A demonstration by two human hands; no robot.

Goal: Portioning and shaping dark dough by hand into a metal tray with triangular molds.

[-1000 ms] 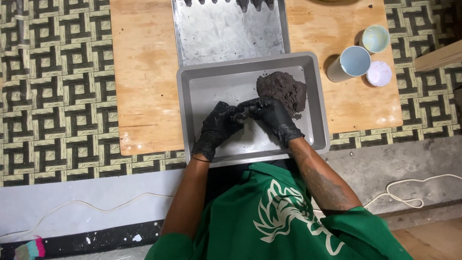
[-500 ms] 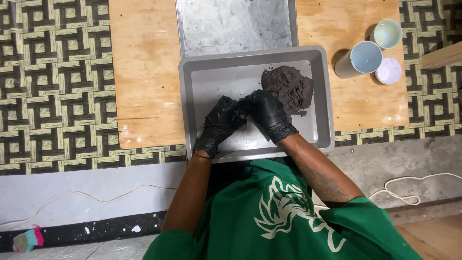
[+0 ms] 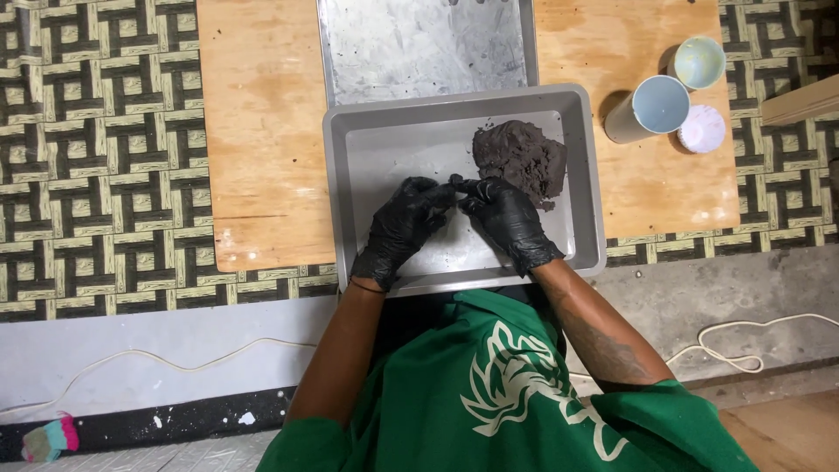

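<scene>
Our gloved left hand [image 3: 404,229] and right hand [image 3: 507,218] meet fingertip to fingertip, both grips pinched on a small dark clay bit [image 3: 456,183] (barely visible). The clay lump [image 3: 521,157] lies just beyond the right hand, in the grey tray [image 3: 376,131].

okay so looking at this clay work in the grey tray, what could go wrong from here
1. The grey tray overhangs the near edge of the wooden board; pressing down near that rim might tip or slide it.
2. The left hand and right hand pinch a small dark bit between gloved fingertips; it could stick to the gloves or drop away from the dark clay lump.
3. The open cups stand close to the tray; a nudge could topple them.
</scene>
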